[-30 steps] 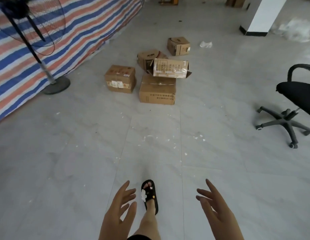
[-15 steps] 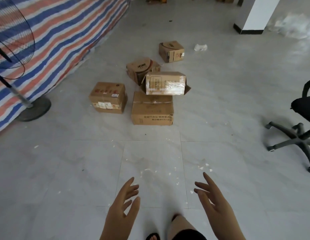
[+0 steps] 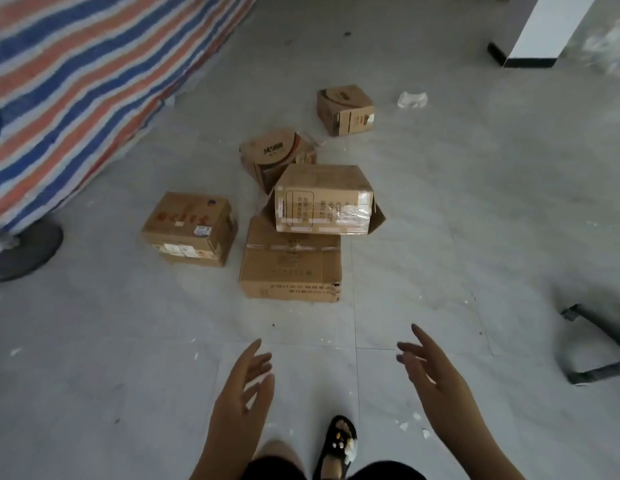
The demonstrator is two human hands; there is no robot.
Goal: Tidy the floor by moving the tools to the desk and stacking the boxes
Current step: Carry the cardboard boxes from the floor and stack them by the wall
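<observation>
Five brown cardboard boxes (image 3: 290,268) on the floor; one taped box (image 3: 323,199) atop another

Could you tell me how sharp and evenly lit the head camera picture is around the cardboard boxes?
Head view: dim, flat light with darker corners; the taped brown cardboard box resting on the flat brown cardboard box is fairly sharp, its print unreadable; the striped blue, orange and white tarpaulin is smeared; wide-angle bending curves the grey floor tiles; the open left hand and right hand look soft.

Brown cardboard boxes (image 3: 290,268), blue-orange-white striped tarp (image 3: 94,81), pale grey floor (image 3: 475,202), black sandal (image 3: 338,445).
</observation>
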